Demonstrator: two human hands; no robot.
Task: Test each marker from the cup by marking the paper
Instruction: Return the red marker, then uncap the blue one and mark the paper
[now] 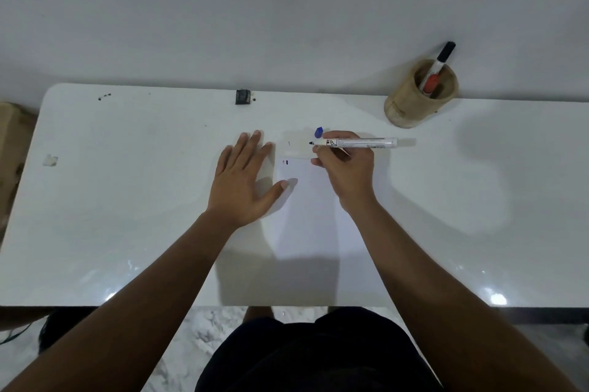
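Observation:
A white sheet of paper (307, 219) lies on the white table (127, 200), with a small red and a small dark mark near its top left corner. My left hand (243, 182) rests flat and open, its thumb on the paper's left edge. My right hand (345, 168) holds an uncapped white marker (357, 142) level above the paper's top, tip pointing left. Its blue cap (319, 132) lies just beyond the tip. A wooden cup (414, 101) at the back right holds a black-capped marker (441, 61) and a red-capped marker (431, 83).
A small black object (243, 96) sits at the table's back edge near the middle. A small white scrap (50, 160) lies at the far left. The wall rises right behind the table. My dark shorts show below the front edge.

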